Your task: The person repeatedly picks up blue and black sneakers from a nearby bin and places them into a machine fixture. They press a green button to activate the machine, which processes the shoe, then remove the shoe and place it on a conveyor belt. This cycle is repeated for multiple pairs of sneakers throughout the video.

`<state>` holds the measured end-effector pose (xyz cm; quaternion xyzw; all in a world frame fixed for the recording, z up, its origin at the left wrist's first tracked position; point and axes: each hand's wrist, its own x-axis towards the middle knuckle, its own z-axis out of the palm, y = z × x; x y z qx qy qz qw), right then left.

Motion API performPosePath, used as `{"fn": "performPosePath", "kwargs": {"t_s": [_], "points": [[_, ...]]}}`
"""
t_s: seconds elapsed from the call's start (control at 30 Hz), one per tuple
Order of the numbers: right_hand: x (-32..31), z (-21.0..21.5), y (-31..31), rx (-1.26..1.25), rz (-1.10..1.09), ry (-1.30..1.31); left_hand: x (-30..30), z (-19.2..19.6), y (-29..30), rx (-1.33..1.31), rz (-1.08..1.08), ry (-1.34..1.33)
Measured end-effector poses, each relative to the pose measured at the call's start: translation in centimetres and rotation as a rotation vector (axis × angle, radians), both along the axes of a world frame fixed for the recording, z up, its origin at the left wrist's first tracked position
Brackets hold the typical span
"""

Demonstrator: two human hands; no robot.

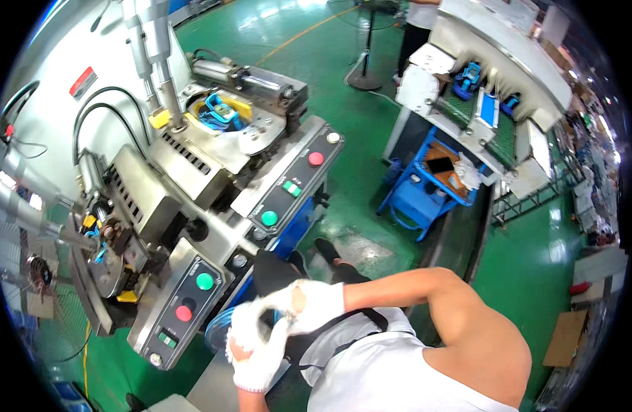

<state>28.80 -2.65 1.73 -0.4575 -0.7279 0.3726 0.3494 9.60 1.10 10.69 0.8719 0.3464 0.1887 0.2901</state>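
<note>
My left hand (259, 353) and my right hand (314, 307), both in white knit gloves, come together low in front of my body. Their fingers are curled around a small dark grey thing (268, 318), mostly covered by the gloves, whose kind I cannot make out. Just left of the hands shows the edge of a blue rounded thing (218, 331). Closest to them is a machine's control panel (185, 295) with green and red buttons. Farther up, a blue shoe upper (222, 113) sits in the machine's far station, between yellow pads.
A second button panel (288, 182) slopes along the far station. On the right stand a blue cart (415, 199) holding a dark flat object and a conveyor unit (480, 130) with blue shoes. A person (415, 27) stands at the back, near a stand's round base (365, 81).
</note>
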Motion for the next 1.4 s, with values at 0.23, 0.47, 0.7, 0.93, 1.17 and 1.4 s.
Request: {"fn": "performPosePath", "kwargs": {"t_s": [0.23, 0.47, 0.7, 0.93, 1.17, 1.4], "points": [[11.8, -0.5, -8.1, -0.667, -0.72, 0.526, 15.5, 1.9, 16.9, 0.236, 0.056, -0.282], [15.7, -4.1, -10.9, -0.892, -1.286, 1.066, 29.8, -4.8, 39.8, -0.007, 0.4, -0.214], [17.6, -9.0, -9.4, -0.673, -1.403, 1.303, 35.6, -13.5, 52.8, -0.007, 0.434, -0.419], [18.0, -8.8, -8.1, -0.571, -1.389, 1.318, 38.2, -8.7, 47.6, 0.148, 0.49, -0.555], [18.2, -5.7, -6.4, -0.379, -1.43, 1.07, 32.4, 2.6, 35.5, 0.162, 0.205, -0.983], [23.8, -1.8, 0.0, -0.218, -1.339, 0.801, 17.4, 2.0, 19.3, 0.221, -0.244, -0.735]]}}
